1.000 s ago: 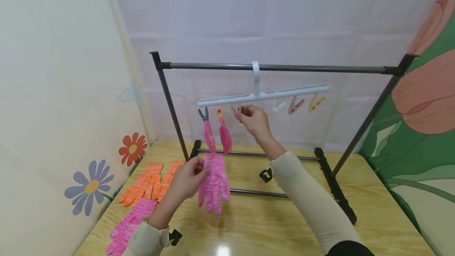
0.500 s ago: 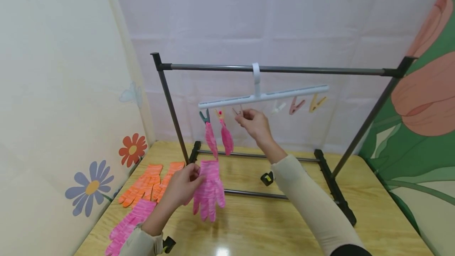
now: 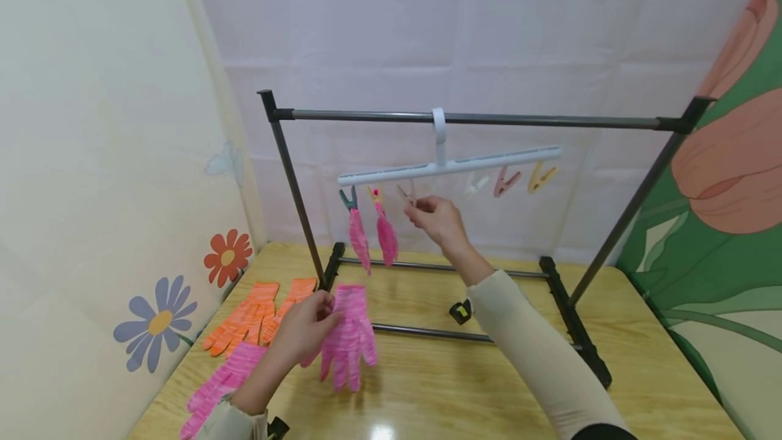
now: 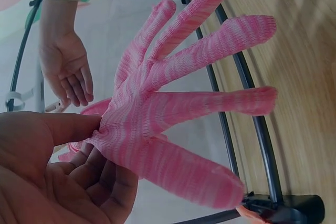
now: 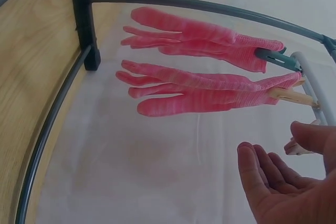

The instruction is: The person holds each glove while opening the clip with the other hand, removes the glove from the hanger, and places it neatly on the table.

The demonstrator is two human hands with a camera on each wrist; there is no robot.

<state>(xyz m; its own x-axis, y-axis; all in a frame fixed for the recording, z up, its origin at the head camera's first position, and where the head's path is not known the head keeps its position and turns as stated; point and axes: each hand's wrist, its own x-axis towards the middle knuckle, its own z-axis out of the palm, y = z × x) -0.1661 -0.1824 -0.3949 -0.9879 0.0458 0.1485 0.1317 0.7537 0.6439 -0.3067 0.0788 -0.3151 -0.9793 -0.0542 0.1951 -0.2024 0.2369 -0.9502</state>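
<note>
A pink striped knit glove [image 3: 348, 338] hangs fingers-down from my left hand [image 3: 305, 328], pinched near its cuff by thumb and fingers. In the left wrist view, the glove's [image 4: 173, 87] fingers spread away from my left hand [image 4: 68, 166]. My right hand [image 3: 436, 219] is raised just below a pale pink clothespin [image 3: 408, 194] on the white hanger [image 3: 452, 165]. The right wrist view shows my right hand [image 5: 283, 182] with thumb and fingers apart, the clothespin [image 5: 300, 146] just beyond them. Two pink gloves [image 5: 199, 40] hang from green and yellow clothespins.
The hanger hooks over a dark rack bar [image 3: 550, 119]. White, pink and yellow clothespins [image 3: 540, 177] hang on its right half. Orange gloves [image 3: 250, 314] and another pink glove [image 3: 222, 386] lie on the wooden table [image 3: 464, 392] at left.
My left hand has moved down and left with the glove, away from the hanging gloves. My right hand has dropped slightly below the pale pink clothespin.
</note>
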